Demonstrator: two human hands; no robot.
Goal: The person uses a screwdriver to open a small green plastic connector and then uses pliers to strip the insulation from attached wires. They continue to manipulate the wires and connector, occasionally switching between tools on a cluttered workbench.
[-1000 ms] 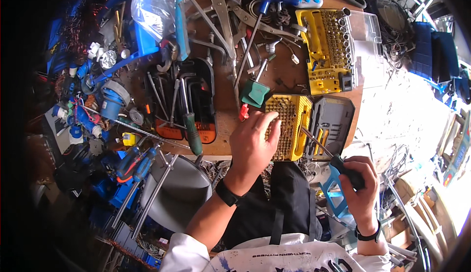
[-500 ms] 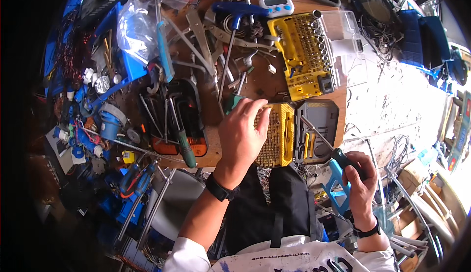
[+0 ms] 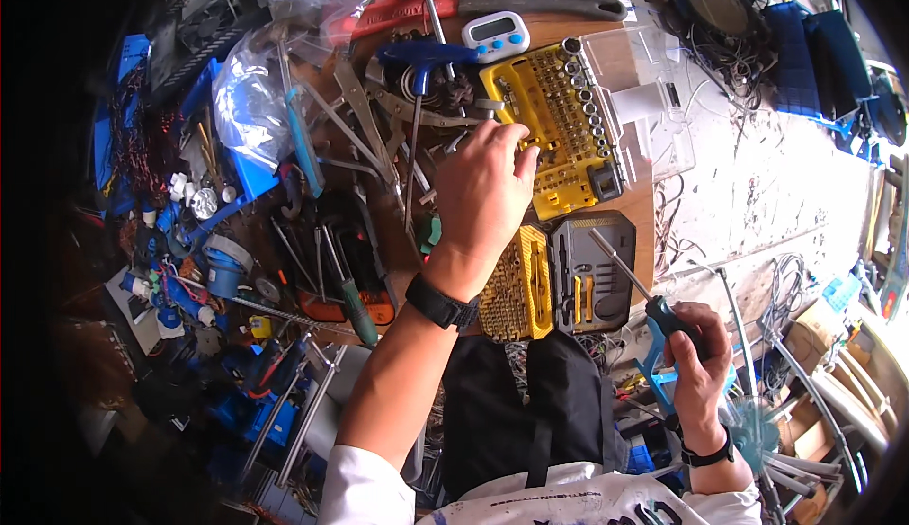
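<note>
We find the right hand [image 3: 703,355] closed around the dark handle of a screwdriver [image 3: 667,318], its shaft slanting up and left, the tip over the grey lid of the bit case [image 3: 615,284]. Whether the tip touches that lid, or carries a bit, we cannot tell.

The left hand [image 3: 483,187] is bent at the fingers, a narrow gap showing between thumb and forefinger, at the left side of the yellow socket set [image 3: 557,202]. We cannot tell whether anything small lies under the fingers.

We judge the step in hand to be a left-handed reach into the socket set, the screwdriver held aside. Lifting one piece from those close rows would call for a fine pinch, straight upward, with its neighbours undisturbed.

Further out, the bit case lies open at the near edge of the table [image 3: 645,241], below the socket set. A clear plastic lid [image 3: 660,137] spreads to the set's right; a white digital timer [image 3: 495,37] and a blue T-handle tool [image 3: 422,55] lie beyond the left hand.
</note>
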